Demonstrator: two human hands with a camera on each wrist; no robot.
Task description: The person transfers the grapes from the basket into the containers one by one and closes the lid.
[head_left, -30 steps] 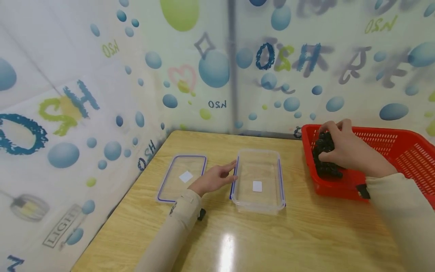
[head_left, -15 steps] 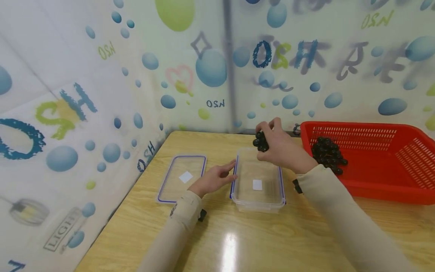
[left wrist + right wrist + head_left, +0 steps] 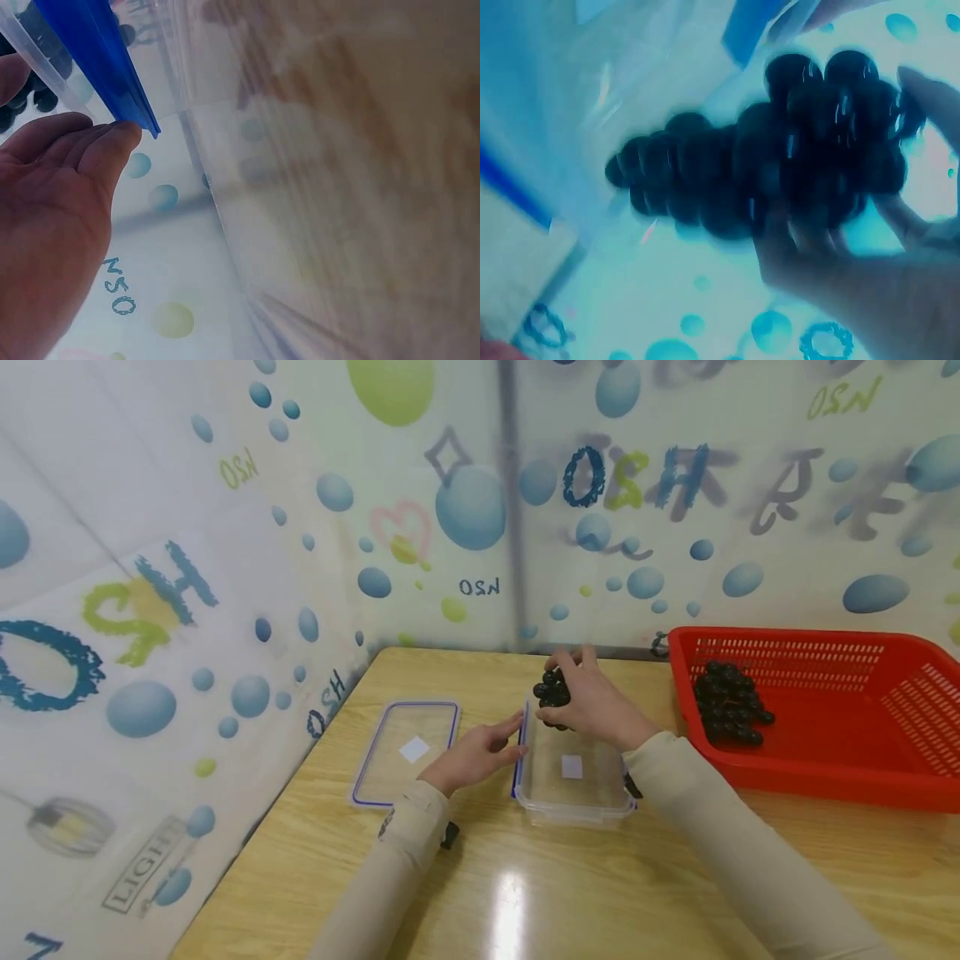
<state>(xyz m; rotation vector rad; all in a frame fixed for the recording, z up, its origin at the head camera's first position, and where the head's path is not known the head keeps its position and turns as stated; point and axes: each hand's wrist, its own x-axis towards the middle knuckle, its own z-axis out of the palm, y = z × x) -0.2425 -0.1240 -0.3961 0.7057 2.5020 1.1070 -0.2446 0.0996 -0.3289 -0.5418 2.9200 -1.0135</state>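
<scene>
In the head view my right hand (image 3: 596,703) grips a bunch of dark grapes (image 3: 552,692) over the far part of a clear plastic container (image 3: 577,815). The right wrist view shows fingers and thumb around the bunch (image 3: 810,142), its tapered end hanging free. My left hand (image 3: 474,757) lies at the container's left side, fingers extended against it. In the left wrist view the fingertips of the left hand (image 3: 56,191) touch a blue side clip (image 3: 105,71). A white label (image 3: 572,767) shows through the container.
Left of the container lies its clear lid (image 3: 397,777) with a blue seal. A red perforated basket (image 3: 840,787) stands at the right, another bunch of dark grapes (image 3: 727,706) inside. The wooden table (image 3: 450,902) meets printed curtains behind and at left.
My right hand has lifted one grape bunch out of the red basket and carried it left over the container. The left hand has stayed at the container's side.
</scene>
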